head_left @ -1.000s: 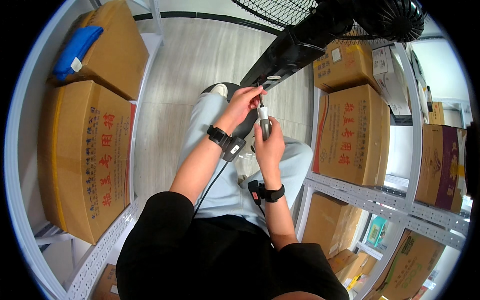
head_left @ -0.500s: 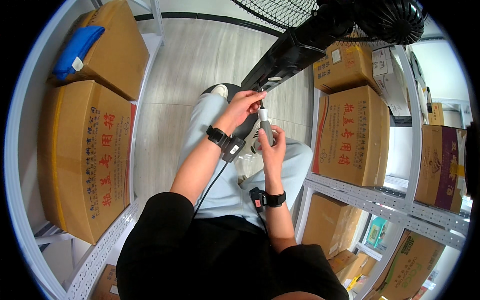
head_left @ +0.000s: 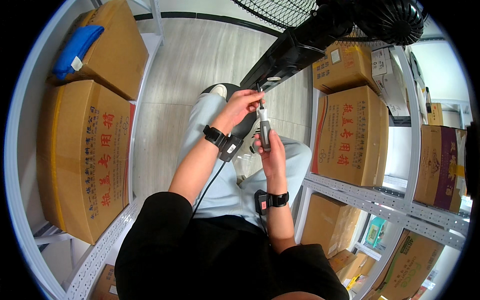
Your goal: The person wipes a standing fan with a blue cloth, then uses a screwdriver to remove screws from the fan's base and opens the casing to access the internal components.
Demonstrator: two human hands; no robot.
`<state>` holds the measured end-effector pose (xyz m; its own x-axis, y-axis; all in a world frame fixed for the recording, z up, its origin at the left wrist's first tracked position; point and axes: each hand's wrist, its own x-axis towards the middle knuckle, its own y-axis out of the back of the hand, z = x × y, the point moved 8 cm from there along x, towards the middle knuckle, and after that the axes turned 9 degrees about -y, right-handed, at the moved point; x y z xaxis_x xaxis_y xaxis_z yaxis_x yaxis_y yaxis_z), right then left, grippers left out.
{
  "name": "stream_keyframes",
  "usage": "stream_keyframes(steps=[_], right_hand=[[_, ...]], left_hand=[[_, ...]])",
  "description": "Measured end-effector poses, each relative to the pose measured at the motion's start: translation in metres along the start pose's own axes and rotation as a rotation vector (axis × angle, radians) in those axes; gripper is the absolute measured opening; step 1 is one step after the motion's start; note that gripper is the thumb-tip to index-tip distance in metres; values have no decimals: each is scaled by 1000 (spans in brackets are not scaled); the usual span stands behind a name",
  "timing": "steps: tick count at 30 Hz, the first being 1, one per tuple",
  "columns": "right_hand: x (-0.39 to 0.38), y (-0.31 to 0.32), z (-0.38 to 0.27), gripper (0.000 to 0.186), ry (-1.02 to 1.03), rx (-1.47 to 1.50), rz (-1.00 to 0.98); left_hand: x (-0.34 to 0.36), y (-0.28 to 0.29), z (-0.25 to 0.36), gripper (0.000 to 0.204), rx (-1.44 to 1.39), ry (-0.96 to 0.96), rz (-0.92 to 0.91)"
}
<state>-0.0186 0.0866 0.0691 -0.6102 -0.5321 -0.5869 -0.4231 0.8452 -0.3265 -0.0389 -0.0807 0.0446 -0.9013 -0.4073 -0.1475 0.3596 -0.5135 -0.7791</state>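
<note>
My left hand (head_left: 242, 104) pinches the thin shaft of a screwdriver (head_left: 265, 130), whose far end meets the lower part of a black fan column (head_left: 287, 60). My right hand (head_left: 272, 155) holds the grey-and-white handle from below, with fingers and thumb around it. The fan's black mesh guard (head_left: 267, 11) and motor housing (head_left: 400, 25) are above. A clear plastic bag (head_left: 246, 165) lies between my bent legs. Each wrist wears a black strapped device, and a cable runs from the left one.
Metal shelving holds cardboard boxes (head_left: 85, 160) on the left, with a blue cloth bundle (head_left: 80, 47) on one, and more boxes (head_left: 350, 135) on the right. Grey wood-look floor (head_left: 170, 65) lies between them. A small teal item (head_left: 375, 230) sits on the lower right shelf.
My right hand shifts slightly down and changes its grip, now more cupped beneath the handle, whose grey part shows more. My left hand stays near the shaft's far end.
</note>
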Motion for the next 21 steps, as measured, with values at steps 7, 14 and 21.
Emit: stream_keyframes(steps=[7, 14, 21], right_hand=[[-4, -10, 0, 36, -24, 144, -96], [1, -7, 1, 37, -43, 122, -101], [1, -7, 0, 34, -23, 175, -144]], left_hand=[[0, -3, 0, 13, -48, 2, -65], [0, 0, -4, 18, -25, 23, -49], [0, -3, -1, 15, -62, 9, -99]])
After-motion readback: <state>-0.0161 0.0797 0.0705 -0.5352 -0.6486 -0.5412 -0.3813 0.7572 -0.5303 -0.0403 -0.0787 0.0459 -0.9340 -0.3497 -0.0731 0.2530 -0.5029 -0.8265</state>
